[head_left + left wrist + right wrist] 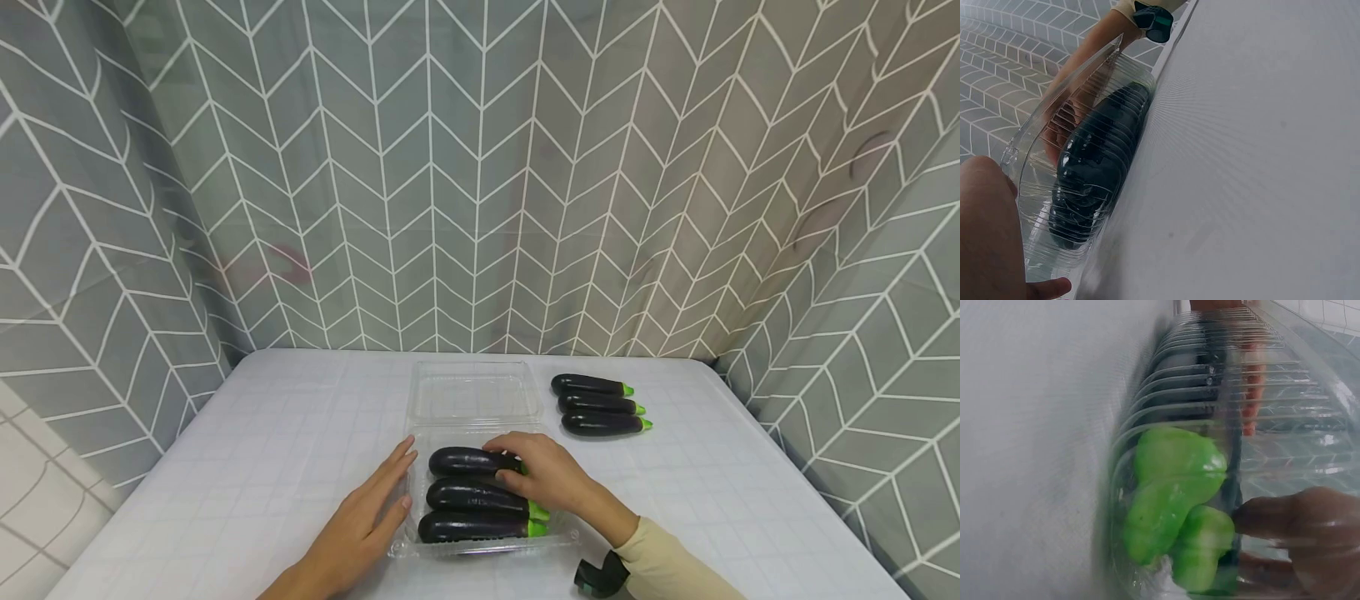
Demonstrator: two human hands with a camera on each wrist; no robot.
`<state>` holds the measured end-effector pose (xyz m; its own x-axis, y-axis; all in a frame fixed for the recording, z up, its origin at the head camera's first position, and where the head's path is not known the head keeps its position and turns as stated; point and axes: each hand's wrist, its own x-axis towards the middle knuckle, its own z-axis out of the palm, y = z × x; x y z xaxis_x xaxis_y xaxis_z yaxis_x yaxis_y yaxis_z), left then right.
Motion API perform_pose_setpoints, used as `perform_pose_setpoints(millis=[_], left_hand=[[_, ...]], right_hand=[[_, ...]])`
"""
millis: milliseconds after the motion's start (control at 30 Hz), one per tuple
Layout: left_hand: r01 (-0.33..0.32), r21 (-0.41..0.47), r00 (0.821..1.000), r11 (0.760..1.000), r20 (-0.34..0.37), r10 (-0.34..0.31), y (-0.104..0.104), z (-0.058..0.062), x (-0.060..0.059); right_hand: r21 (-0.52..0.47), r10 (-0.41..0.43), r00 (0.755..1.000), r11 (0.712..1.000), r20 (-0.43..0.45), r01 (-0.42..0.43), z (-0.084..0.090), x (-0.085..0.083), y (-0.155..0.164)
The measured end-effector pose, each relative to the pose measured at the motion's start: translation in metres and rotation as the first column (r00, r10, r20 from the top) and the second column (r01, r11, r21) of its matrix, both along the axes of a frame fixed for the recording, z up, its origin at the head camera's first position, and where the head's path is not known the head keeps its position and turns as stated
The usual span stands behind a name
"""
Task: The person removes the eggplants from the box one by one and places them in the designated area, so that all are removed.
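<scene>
A clear plastic clamshell container stands on the table with its lid laid back, holding three dark eggplants with green stem ends. My right hand reaches over the right wall and grips the farthest eggplant near its stem, thumb on the near side, fingers over the far side. The middle eggplant and nearest eggplant lie side by side, stems to the right. My left hand rests with extended fingers along the container's left wall. Through the ribbed plastic, the right wrist view shows bright green stems.
Three more eggplants lie in a row at the back right of the white-covered table. The open clear lid extends behind the container. Grey patterned curtains stand at the back and sides. A dark strap device sits at the right wrist.
</scene>
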<state>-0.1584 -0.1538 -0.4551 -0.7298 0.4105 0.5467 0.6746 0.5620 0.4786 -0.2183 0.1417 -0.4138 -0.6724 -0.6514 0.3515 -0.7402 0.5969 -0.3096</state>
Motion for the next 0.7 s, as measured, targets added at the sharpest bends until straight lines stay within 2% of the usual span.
perform_pose_setpoints(millis=[200, 367, 433, 600, 700], left_hand=[[0.001, -0.004, 1.000, 1.000, 0.001, -0.001, 0.0002, 0.0007, 0.0003], [0.002, -0.013, 1.000, 1.000, 0.030, -0.001, 0.0003, 0.0016, -0.0007], [0.004, -0.015, 0.999, 1.000, 0.039, -0.003, 0.0003, 0.0018, -0.0011], [-0.001, 0.000, 1.000, 1.000, -0.006, 0.001, 0.0004, 0.0008, -0.0015], [-0.006, -0.004, 1.000, 1.000, 0.007, 0.006, 0.0000, 0.0004, -0.0009]], right_hand=[[-0.101, 0.047, 0.999, 0.994, 0.001, -0.047, -0.0007, -0.0021, 0.0020], [-0.172, 0.098, 0.995, 0.980, -0.006, -0.097, -0.0005, -0.0057, 0.0044], [-0.191, 0.111, 0.994, 0.975, -0.010, -0.111, 0.0002, -0.0063, 0.0051], [-0.212, 0.113, 0.994, 0.971, 0.006, -0.109, 0.0039, -0.0048, 0.0066], [-0.215, 0.109, 0.994, 0.971, 0.019, -0.102, 0.0086, -0.0030, 0.0066]])
